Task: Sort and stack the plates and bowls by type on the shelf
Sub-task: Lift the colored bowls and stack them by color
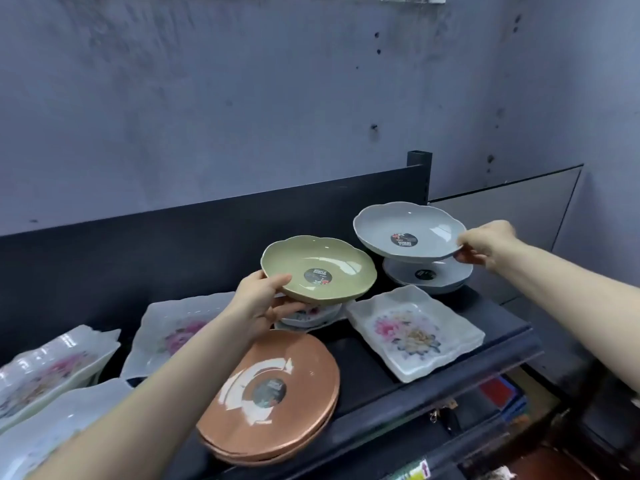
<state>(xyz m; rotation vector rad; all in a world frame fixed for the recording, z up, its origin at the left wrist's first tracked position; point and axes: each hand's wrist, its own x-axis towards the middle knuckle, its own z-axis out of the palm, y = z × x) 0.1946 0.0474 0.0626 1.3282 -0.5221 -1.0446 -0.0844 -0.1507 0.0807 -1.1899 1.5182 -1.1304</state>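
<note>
My left hand [260, 306] grips the near-left rim of a green scalloped bowl [332, 261], held above a small floral dish [311, 315] on the black shelf [374, 382]. My right hand [488, 245] pinches the right rim of a grey scalloped bowl [398, 221], which hangs just above a stack of grey bowls [446, 278] at the shelf's back right. Each bowl carries a dark round sticker in its middle.
A stack of copper-brown round plates [277, 375] lies at the front centre. A square white floral plate [415, 332] sits to the right of it, and more white floral plates [173, 334] [52, 372] fill the left. A black back panel [173, 244] and a grey wall stand behind.
</note>
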